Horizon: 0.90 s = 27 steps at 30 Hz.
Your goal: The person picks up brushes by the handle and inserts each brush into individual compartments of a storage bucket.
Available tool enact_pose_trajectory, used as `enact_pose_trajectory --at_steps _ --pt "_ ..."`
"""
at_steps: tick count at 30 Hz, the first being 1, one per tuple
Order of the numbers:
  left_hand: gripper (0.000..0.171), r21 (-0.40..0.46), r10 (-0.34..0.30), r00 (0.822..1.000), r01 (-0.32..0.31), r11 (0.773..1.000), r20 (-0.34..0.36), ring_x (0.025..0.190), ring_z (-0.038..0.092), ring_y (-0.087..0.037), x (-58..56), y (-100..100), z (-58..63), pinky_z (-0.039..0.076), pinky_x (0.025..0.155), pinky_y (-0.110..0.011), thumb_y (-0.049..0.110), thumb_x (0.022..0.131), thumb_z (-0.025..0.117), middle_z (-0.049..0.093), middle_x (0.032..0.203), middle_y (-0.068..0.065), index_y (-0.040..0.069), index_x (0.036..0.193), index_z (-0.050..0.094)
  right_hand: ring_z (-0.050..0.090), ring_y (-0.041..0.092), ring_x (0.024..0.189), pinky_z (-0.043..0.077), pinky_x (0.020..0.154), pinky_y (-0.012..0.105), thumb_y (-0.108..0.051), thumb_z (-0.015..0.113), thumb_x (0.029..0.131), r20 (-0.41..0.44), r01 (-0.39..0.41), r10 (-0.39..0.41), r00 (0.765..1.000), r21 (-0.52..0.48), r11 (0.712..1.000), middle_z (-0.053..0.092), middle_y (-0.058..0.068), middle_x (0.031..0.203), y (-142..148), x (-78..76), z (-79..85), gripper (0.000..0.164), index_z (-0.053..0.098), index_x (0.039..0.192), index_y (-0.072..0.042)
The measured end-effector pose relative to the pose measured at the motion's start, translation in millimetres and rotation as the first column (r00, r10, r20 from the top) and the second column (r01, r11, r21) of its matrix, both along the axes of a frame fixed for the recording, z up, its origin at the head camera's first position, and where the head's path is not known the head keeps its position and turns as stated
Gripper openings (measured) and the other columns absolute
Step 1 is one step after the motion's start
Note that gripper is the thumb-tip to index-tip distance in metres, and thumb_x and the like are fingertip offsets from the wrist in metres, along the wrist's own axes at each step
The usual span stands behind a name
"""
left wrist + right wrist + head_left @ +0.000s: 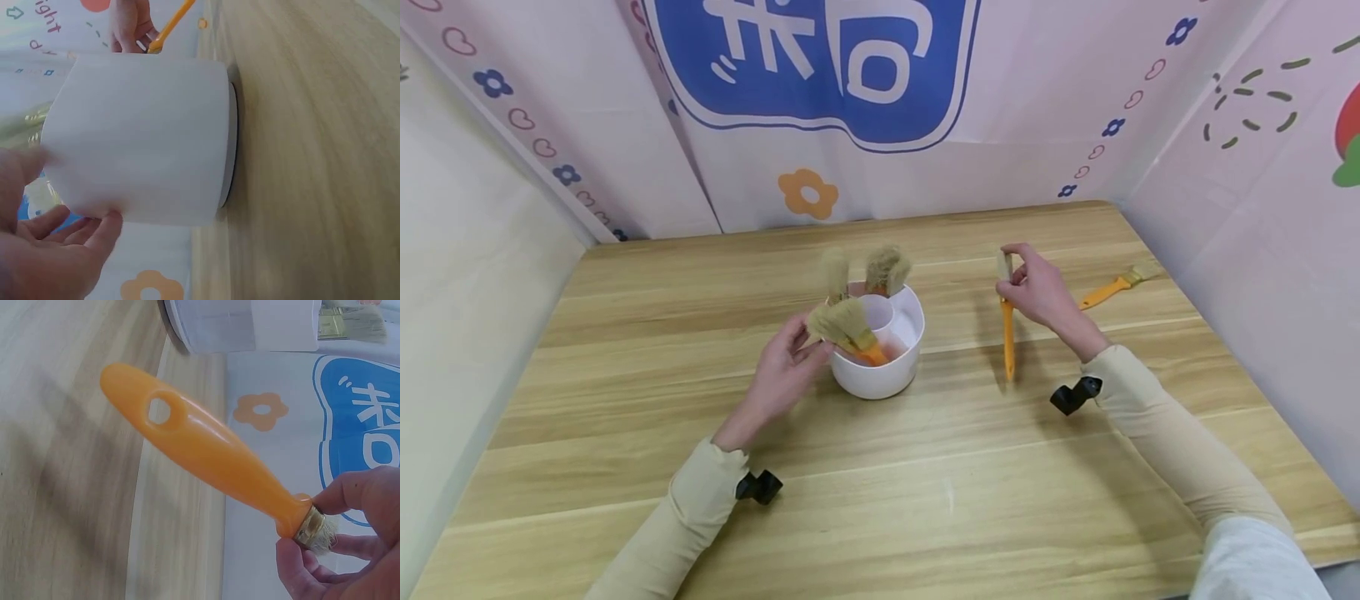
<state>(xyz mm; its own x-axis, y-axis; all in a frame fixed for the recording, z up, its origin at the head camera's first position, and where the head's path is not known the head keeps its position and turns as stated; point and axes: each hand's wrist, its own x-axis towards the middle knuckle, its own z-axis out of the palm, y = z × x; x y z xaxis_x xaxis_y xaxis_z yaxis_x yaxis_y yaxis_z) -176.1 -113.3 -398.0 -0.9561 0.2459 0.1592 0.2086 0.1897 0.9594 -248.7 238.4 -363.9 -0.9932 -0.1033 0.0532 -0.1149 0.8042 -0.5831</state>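
A white round holder stands mid-table with several orange-handled bristle brushes upright in it, bristles up. My left hand is at the holder's left side, fingers on the bristle end of one brush leaning in the cup. My right hand is to the right of the holder and pinches the bristle end of another orange brush, its handle hanging down above the table.
One more orange brush lies on the wooden table at the far right, near the wall. Printed cloth walls close in the table on the left, back and right.
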Motion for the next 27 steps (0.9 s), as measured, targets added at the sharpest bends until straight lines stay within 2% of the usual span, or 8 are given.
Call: enact_pose_trajectory --at_steps 3,5,12,21,27 --pt "0.05 -0.01 0.009 1.0 -0.009 1.0 0.005 0.133 0.041 -0.034 1.1 -0.4 -0.7 0.041 0.107 -0.041 -0.001 0.089 0.058 0.044 0.139 -0.024 -0.005 0.136 0.039 0.057 0.025 0.071 0.044 0.057 0.025 -0.014 0.055 0.086 -0.012 0.002 -0.002 1.0 -0.007 1.0 0.063 0.017 0.089 -0.6 1.0 -0.1 0.056 0.038 0.138 -0.006" --pt "0.056 -0.049 0.009 1.0 -0.009 0.999 0.011 0.135 0.039 -0.033 1.4 0.2 -0.8 0.04 0.107 -0.039 0.003 0.088 0.062 0.043 0.142 -0.021 -0.002 0.138 0.038 0.058 0.025 0.072 0.045 0.057 0.025 -0.013 0.054 0.086 -0.014 0.002 -0.003 1.0 -0.021 1.0 0.063 0.018 0.09 -1.4 1.7 0.5 0.056 0.038 0.138 -0.006" --pt "0.067 -0.139 0.023 0.999 -0.018 0.99 0.029 0.134 0.041 -0.032 2.3 5.3 1.4 0.039 0.11 -0.044 0.013 0.082 0.072 0.044 0.142 -0.018 0.003 0.138 0.037 0.06 0.027 0.082 0.047 0.06 0.022 -0.012 0.053 0.087 -0.051 -0.002 -0.004 0.999 -0.098 0.995 0.06 0.018 0.096 -8.6 5.9 6.1 0.055 0.037 0.139 -0.007" --pt "0.066 -0.146 0.045 0.998 -0.039 0.989 0.037 0.133 0.042 -0.032 0.7 7.6 2.5 0.039 0.11 -0.043 0.012 0.08 0.074 0.046 0.139 -0.02 0.0 0.136 0.04 0.06 0.025 0.083 0.046 0.061 0.011 -0.01 0.055 0.086 -0.152 -0.003 -0.031 0.988 -0.217 0.976 0.058 0.016 0.094 -22.4 13.5 15.7 0.053 0.041 0.137 -0.01" --pt "0.066 -0.145 0.041 0.998 -0.034 0.989 0.043 0.133 0.041 -0.031 0.4 7.5 2.5 0.039 0.109 -0.043 0.013 0.08 0.073 0.046 0.139 -0.019 0.0 0.136 0.04 0.06 0.025 0.082 0.047 0.063 0.01 -0.01 0.056 0.087 -0.19 -0.024 -0.025 0.981 -0.251 0.968 0.057 0.017 0.096 -30.7 18.0 21.0 0.053 0.041 0.138 -0.011"
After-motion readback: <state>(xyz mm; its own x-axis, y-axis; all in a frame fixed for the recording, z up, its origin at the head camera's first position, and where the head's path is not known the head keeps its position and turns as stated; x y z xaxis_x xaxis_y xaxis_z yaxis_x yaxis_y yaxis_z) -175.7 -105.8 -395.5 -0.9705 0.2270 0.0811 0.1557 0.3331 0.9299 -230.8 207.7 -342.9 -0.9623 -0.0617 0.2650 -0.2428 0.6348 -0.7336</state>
